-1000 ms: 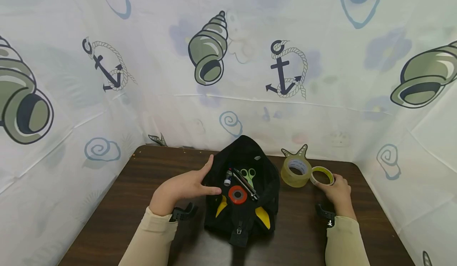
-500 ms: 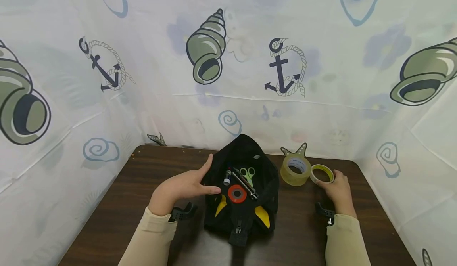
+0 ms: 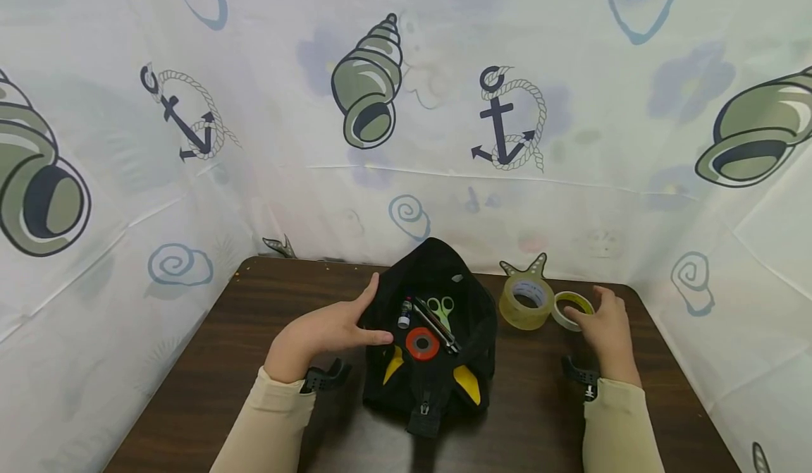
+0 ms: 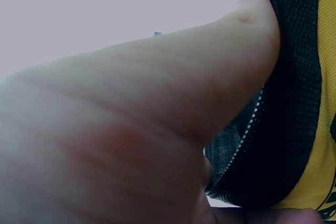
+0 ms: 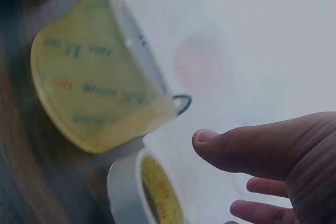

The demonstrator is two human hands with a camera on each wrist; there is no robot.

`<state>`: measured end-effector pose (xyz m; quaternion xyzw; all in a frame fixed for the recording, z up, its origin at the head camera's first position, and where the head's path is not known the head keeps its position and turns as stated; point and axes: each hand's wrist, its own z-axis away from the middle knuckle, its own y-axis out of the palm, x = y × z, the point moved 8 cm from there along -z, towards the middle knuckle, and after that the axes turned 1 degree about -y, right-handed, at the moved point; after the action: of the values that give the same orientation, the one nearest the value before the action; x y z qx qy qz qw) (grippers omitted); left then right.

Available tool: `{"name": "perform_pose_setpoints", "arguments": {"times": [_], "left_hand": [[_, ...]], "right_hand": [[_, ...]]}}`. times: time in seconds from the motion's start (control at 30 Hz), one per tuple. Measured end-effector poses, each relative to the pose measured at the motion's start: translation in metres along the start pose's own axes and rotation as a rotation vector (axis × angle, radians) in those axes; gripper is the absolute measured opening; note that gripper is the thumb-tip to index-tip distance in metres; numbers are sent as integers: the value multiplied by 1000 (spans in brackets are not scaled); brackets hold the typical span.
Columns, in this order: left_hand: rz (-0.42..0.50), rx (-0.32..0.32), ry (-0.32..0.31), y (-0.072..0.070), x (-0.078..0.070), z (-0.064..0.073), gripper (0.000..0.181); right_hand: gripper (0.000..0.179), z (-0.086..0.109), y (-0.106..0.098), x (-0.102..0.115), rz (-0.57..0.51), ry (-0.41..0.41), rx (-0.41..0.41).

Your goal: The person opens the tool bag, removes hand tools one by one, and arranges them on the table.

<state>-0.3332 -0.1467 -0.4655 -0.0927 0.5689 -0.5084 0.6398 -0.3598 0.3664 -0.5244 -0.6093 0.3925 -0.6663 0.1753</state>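
Here, the right hand is wide, just beside the small tape roll, which lies on the table near the large tape roll. The left hand, also wide, touches the black bag.

Dark wood-grained tabletop: a black-and-yellow pouch is placed centrally; towards 2 o'clock a wide yellowish tape roll is set, closely flanked at 3 o'clock by a narrower roll.
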Motion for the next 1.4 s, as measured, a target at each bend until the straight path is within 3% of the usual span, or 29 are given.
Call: {"name": "perform_pose_setpoints", "arguments": {"times": [0.3,0.77,0.93,1.23,1.4], "left_hand": [[-1,-2,0,-1,-1,1,123],[-10,-13,-2,-3,1,1,123],[-10,-16,0,-4,2,0,123],[-12,-6,-8,0,2,-2,123],[-6,-11,-16,0,4,-2,123]], "right_hand": [[93,16,-11,50,-40,-91,-13],[80,68,-11,158,-109,-401,-31],[79,79,-5,176,-122,-463,-18],[77,103,-3,197,-98,-505,-4],[76,114,6,226,-76,-595,70]]}}
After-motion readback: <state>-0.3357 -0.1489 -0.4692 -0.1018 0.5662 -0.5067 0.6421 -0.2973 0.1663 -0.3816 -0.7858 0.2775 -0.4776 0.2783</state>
